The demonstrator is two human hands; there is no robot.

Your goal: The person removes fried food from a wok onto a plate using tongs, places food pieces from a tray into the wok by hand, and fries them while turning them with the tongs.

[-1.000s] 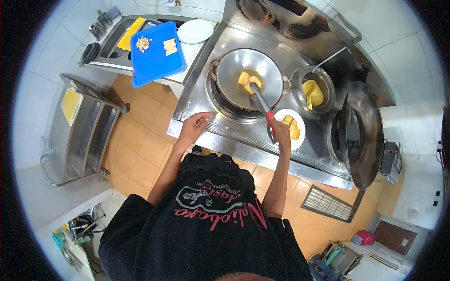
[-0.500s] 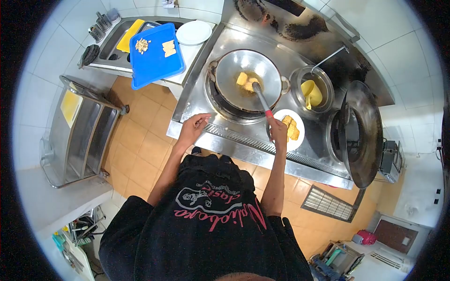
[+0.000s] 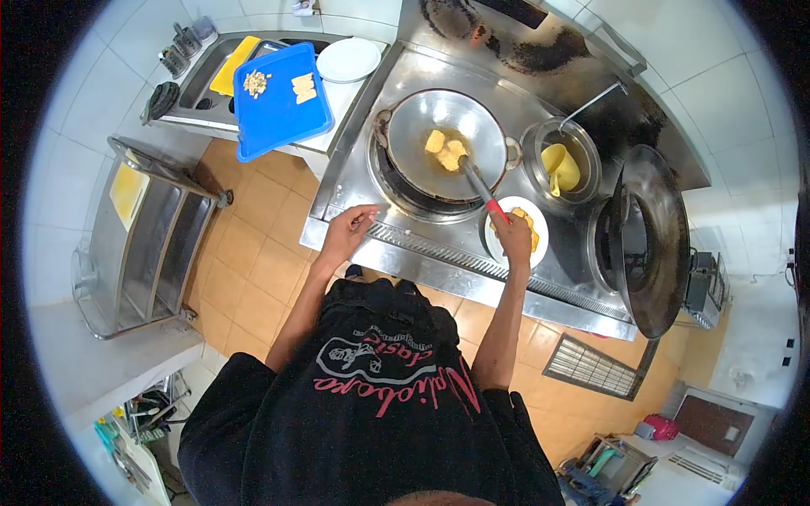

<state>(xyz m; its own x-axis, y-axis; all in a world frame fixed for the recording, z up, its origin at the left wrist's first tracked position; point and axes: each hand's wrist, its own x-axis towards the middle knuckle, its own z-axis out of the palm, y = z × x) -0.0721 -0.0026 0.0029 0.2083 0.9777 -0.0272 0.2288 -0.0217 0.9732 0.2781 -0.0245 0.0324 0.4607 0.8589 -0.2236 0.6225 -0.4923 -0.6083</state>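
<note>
Left hand (image 3: 352,228) loosely curled near stove front (image 3: 439,263), nothing visible in it, right hand (image 3: 513,239) closed around red-handled tongs (image 3: 479,182), over white plate (image 3: 494,241), tips at golden pieces (image 3: 453,157) inside wok (image 3: 413,126), contact unclear.

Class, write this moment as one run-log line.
right hand: grips utensil, tip inside wok | left hand: near stove | wok: pieces | plate: browned pieces
</note>
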